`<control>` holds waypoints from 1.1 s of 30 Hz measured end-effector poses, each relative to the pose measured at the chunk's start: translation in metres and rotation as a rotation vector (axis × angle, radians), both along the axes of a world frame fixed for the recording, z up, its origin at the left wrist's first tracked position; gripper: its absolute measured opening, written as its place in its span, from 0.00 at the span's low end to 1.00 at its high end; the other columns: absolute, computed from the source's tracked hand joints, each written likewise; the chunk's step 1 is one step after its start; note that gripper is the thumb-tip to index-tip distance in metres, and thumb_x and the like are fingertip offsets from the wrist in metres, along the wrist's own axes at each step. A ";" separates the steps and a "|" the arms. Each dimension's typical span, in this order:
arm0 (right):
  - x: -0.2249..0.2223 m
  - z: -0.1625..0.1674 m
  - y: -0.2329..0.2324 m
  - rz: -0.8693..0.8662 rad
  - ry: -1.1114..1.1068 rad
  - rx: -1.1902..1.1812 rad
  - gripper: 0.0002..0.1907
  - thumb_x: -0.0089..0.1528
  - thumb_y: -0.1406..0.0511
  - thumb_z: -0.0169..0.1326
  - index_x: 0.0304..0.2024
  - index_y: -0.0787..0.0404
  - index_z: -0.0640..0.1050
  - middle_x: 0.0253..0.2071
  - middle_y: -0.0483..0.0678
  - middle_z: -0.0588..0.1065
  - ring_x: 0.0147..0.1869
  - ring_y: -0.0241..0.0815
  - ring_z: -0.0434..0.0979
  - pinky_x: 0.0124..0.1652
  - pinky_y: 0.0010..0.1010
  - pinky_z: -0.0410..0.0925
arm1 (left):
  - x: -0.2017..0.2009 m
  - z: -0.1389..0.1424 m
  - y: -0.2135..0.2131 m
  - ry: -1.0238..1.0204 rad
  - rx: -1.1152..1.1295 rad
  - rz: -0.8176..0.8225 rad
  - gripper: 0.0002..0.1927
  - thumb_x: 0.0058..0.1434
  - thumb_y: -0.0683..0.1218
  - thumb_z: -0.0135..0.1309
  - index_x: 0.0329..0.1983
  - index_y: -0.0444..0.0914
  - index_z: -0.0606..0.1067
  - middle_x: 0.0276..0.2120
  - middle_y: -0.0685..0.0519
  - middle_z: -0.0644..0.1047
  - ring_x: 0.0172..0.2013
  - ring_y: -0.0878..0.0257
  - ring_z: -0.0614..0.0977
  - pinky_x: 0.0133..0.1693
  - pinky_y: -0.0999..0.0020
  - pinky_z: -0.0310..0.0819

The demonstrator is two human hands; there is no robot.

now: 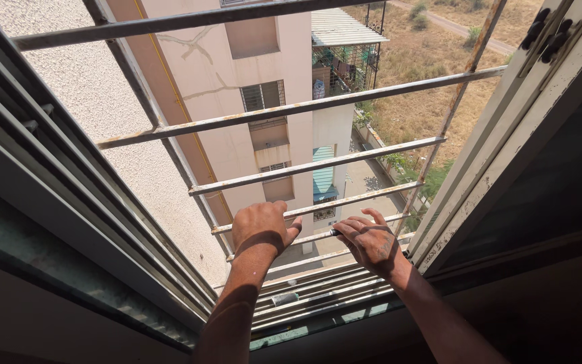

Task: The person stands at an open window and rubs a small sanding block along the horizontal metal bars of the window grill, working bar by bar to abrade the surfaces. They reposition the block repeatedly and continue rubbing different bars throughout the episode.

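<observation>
Now both hands are out at the window grille [304,168], low near its bottom edge; the left hand [259,228] is curled over a horizontal grille bar [318,205], and the right hand [370,241], fingers spread, pinches a small dark tool [335,232] against the next bar down, just beside the sliding window frame [479,168]

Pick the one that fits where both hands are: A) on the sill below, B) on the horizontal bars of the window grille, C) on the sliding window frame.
B: the left hand and right hand both rest on the grille bars.
</observation>
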State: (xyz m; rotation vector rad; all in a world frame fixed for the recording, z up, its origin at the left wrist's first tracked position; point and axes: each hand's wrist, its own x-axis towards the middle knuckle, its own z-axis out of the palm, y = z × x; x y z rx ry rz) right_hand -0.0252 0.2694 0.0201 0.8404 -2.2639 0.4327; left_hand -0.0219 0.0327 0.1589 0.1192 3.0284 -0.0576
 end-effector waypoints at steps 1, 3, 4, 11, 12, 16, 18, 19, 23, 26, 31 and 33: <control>0.000 0.001 0.006 -0.013 0.009 -0.004 0.13 0.63 0.64 0.57 0.50 0.54 0.80 0.47 0.46 0.82 0.55 0.44 0.81 0.64 0.47 0.60 | 0.000 0.001 0.000 -0.006 0.001 -0.001 0.26 0.66 0.71 0.48 0.52 0.51 0.79 0.36 0.53 0.83 0.41 0.60 0.85 0.44 0.60 0.80; 0.000 0.002 0.017 -0.061 -0.001 0.018 0.13 0.62 0.64 0.59 0.49 0.54 0.80 0.46 0.45 0.82 0.54 0.44 0.81 0.63 0.47 0.60 | 0.001 0.002 0.001 -0.006 -0.002 -0.004 0.26 0.66 0.71 0.47 0.52 0.51 0.78 0.36 0.53 0.83 0.41 0.60 0.85 0.44 0.60 0.80; 0.001 0.003 0.022 -0.084 -0.006 0.030 0.13 0.61 0.65 0.60 0.49 0.54 0.80 0.46 0.45 0.82 0.54 0.44 0.81 0.63 0.47 0.60 | 0.001 0.002 0.001 -0.002 -0.006 -0.006 0.26 0.66 0.71 0.47 0.52 0.51 0.79 0.36 0.54 0.83 0.41 0.60 0.85 0.44 0.60 0.80; 0.008 0.003 0.032 -0.129 0.082 -0.013 0.12 0.59 0.67 0.61 0.46 0.59 0.79 0.47 0.47 0.81 0.56 0.47 0.80 0.61 0.44 0.62 | -0.001 0.003 0.004 -0.018 -0.018 0.009 0.26 0.66 0.71 0.47 0.53 0.52 0.78 0.37 0.53 0.82 0.42 0.59 0.84 0.44 0.59 0.81; 0.008 0.003 0.029 -0.131 0.075 -0.026 0.12 0.60 0.67 0.61 0.46 0.59 0.79 0.47 0.47 0.81 0.56 0.47 0.80 0.61 0.43 0.63 | -0.002 0.003 0.004 -0.023 -0.018 0.009 0.26 0.66 0.71 0.47 0.53 0.52 0.78 0.37 0.53 0.83 0.42 0.59 0.84 0.44 0.59 0.81; 0.010 0.002 0.008 -0.098 0.059 -0.039 0.12 0.62 0.67 0.60 0.49 0.59 0.79 0.49 0.48 0.81 0.57 0.46 0.80 0.60 0.41 0.64 | -0.004 0.001 0.003 -0.012 -0.012 0.003 0.26 0.66 0.71 0.48 0.53 0.51 0.78 0.37 0.53 0.83 0.41 0.60 0.85 0.44 0.59 0.81; 0.013 0.002 -0.007 -0.071 0.055 -0.017 0.13 0.62 0.67 0.59 0.50 0.60 0.79 0.50 0.49 0.81 0.57 0.47 0.79 0.60 0.42 0.64 | -0.004 0.000 0.002 -0.007 -0.004 0.000 0.26 0.66 0.71 0.48 0.53 0.51 0.79 0.36 0.54 0.83 0.41 0.60 0.85 0.43 0.59 0.81; 0.013 0.002 -0.016 -0.057 0.055 -0.006 0.14 0.62 0.66 0.59 0.51 0.61 0.79 0.50 0.49 0.81 0.57 0.47 0.79 0.60 0.43 0.64 | -0.005 -0.001 0.002 -0.011 0.000 0.002 0.25 0.66 0.71 0.48 0.53 0.52 0.78 0.36 0.54 0.83 0.40 0.60 0.85 0.43 0.59 0.81; 0.011 0.000 -0.052 0.050 -0.001 -0.005 0.15 0.61 0.66 0.59 0.51 0.60 0.80 0.52 0.49 0.80 0.59 0.48 0.77 0.61 0.45 0.62 | -0.007 -0.005 -0.001 -0.001 -0.002 -0.003 0.25 0.66 0.70 0.48 0.54 0.52 0.78 0.35 0.54 0.83 0.38 0.60 0.85 0.41 0.61 0.82; 0.009 -0.006 -0.076 0.088 -0.052 0.045 0.17 0.60 0.65 0.58 0.52 0.59 0.80 0.53 0.49 0.79 0.60 0.49 0.75 0.62 0.49 0.59 | -0.006 -0.008 -0.003 0.050 0.014 -0.029 0.24 0.65 0.69 0.49 0.53 0.52 0.79 0.34 0.54 0.83 0.38 0.60 0.85 0.41 0.61 0.81; 0.004 -0.016 -0.095 0.146 -0.115 0.064 0.13 0.64 0.66 0.56 0.51 0.53 0.82 0.56 0.45 0.79 0.62 0.45 0.75 0.64 0.48 0.59 | -0.007 -0.008 -0.003 0.028 0.020 -0.013 0.24 0.65 0.69 0.50 0.54 0.53 0.78 0.35 0.53 0.83 0.39 0.59 0.85 0.41 0.61 0.81; 0.003 -0.019 -0.094 0.146 -0.093 0.071 0.15 0.63 0.67 0.55 0.51 0.53 0.83 0.56 0.45 0.78 0.62 0.45 0.74 0.64 0.48 0.58 | -0.007 -0.008 -0.003 0.012 0.024 -0.005 0.24 0.65 0.69 0.50 0.55 0.53 0.78 0.36 0.53 0.83 0.39 0.59 0.86 0.41 0.61 0.81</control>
